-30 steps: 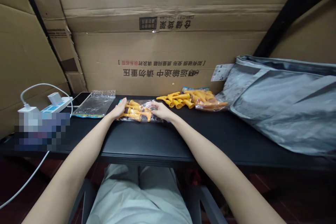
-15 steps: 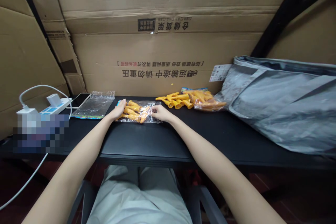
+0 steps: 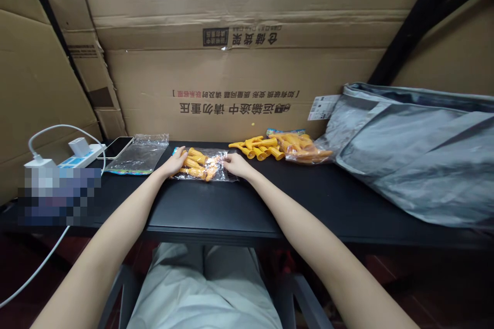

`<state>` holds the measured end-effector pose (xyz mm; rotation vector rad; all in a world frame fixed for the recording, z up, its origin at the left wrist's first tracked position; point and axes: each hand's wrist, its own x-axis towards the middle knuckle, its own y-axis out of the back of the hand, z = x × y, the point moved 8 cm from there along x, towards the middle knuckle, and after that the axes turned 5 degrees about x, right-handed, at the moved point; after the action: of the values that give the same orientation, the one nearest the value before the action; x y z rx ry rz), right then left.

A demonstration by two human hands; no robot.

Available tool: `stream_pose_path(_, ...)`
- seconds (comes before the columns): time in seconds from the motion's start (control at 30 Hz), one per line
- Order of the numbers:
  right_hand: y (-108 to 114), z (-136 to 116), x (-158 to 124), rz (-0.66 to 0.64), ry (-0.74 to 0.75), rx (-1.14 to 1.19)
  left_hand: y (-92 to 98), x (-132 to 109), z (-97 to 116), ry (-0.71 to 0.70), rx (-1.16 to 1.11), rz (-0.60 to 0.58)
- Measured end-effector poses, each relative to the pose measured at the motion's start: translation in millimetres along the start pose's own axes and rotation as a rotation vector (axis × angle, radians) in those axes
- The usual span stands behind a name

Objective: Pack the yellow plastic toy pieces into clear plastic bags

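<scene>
A clear plastic bag point(image 3: 210, 165) filled with several orange plastic pieces lies on the black table point(image 3: 216, 205). My left hand point(image 3: 175, 163) grips the bag's left end, fingers closed on it. My right hand point(image 3: 236, 164) pinches the bag's right end. Loose orange pieces point(image 3: 258, 147) lie further back to the right, beside another bag of orange pieces point(image 3: 303, 146).
An empty clear bag point(image 3: 138, 154) and a phone point(image 3: 116, 147) lie at the left, next to a white power strip point(image 3: 79, 154) with chargers and cable. A large grey bag point(image 3: 412, 149) fills the right side. Cardboard boxes point(image 3: 239, 61) wall the back.
The bag of orange pieces has been squeezed slightly and its pieces shifted between my hands. Both hands stay at the bag's ends.
</scene>
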<state>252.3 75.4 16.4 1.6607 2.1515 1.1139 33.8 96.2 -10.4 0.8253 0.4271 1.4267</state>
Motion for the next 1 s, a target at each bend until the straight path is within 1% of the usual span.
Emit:
stream_pose_path(0.1, -6, 3, 0, -0.07, -0.021, 0.042, 0.0, -3, 3, 0.034, 0.0, -0.03)
stream_pose_path(0.2, -9, 4, -1, -0.107, -0.025, 0.075, 2.2, -6, 10, 0.029, 0.042, -0.032)
stream_pose_path(0.33, -11, 1, 0, -0.105, -0.013, 0.068, 4.5, -11, 18, 0.032, 0.161, -0.031)
stream_pose_path(0.47, -9, 4, 3, -0.054, -0.05, 0.063, 6.8, -13, 21, 0.052, 0.28, -0.027)
stream_pose_path(0.57, 5, 8, 6, 0.056, -0.051, 0.004, 9.1, -12, 19, 0.044, 0.322, -0.024)
stream_pose_path(0.67, 35, 8, 3, 0.249, -0.031, -0.156, 13.2, -10, 16, 0.036, 0.358, -0.008)
stream_pose_path(0.73, 55, 12, -2, 0.352, -0.063, -0.296, 15.8, -9, 13, 0.05, 0.38, -0.002)
stream_pose_path(0.77, 63, 15, -5, 0.381, -0.101, -0.368, 16.7, -9, 12, 0.059, 0.389, -0.002)
stream_pose_path(0.8, 69, 19, -8, 0.389, -0.146, -0.437, 17.6, -9, 11, 0.068, 0.397, 0.0)
stream_pose_path(0.87, 75, 26, -12, 0.35, -0.228, -0.554, 18.8, -9, 10, 0.074, 0.405, 0.005)
stream_pose_path(0.93, 74, 31, -13, 0.285, -0.278, -0.619, 19.1, -8, 8, 0.065, 0.403, 0.012)
stream_pose_path(1.0, 71, 32, -12, 0.232, -0.3, -0.619, 19.1, -6, 6, 0.051, 0.391, 0.02)
